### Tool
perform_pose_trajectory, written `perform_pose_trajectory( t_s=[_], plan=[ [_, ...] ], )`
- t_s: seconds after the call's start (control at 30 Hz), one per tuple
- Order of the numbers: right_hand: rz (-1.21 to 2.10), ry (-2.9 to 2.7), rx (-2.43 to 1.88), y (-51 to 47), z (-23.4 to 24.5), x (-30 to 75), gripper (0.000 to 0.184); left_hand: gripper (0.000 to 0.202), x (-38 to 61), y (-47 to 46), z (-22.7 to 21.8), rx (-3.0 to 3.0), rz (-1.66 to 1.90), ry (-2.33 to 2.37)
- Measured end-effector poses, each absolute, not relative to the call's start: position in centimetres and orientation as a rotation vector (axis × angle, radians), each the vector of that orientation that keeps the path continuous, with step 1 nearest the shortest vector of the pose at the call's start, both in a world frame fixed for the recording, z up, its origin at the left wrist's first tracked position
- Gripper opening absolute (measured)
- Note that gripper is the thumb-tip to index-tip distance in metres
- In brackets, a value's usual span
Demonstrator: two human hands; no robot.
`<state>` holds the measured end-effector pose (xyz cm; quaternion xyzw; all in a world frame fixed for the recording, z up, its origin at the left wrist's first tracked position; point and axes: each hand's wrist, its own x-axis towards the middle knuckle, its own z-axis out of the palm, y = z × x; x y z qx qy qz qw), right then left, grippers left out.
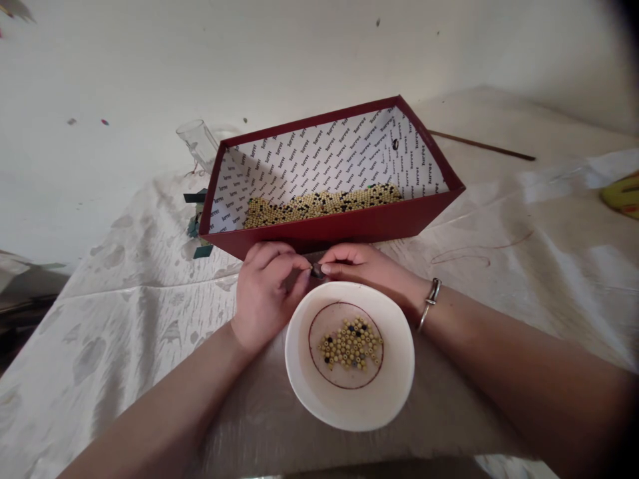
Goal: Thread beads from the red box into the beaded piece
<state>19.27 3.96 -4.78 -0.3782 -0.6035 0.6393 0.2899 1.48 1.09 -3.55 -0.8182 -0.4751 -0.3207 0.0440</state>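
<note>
Left grip (263, 296) and right grip (367, 267) pinch seemingly one dark bead (316, 271), between box (339, 231) wall and bowl (399, 372) rim; bench (124, 346) open sideways

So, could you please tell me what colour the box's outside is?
Dark red; the box shows best in the head view.

A home: patterned tablecloth (124, 279), drinking glass (198, 143), plain white wall (150, 60).

Repeated print lining the box (324, 153) is unreadable.
</note>
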Motion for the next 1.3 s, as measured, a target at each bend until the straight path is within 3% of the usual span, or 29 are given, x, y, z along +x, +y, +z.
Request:
perform_pose_trajectory(
  t_s=[1.3],
  plan=[
    [1.658,-1.661,-0.967,4.17,-5.3,19.37,0.02,0.006,1.56,1.03,-3.42,-2.505,-0.929,-1.425]
  ],
)
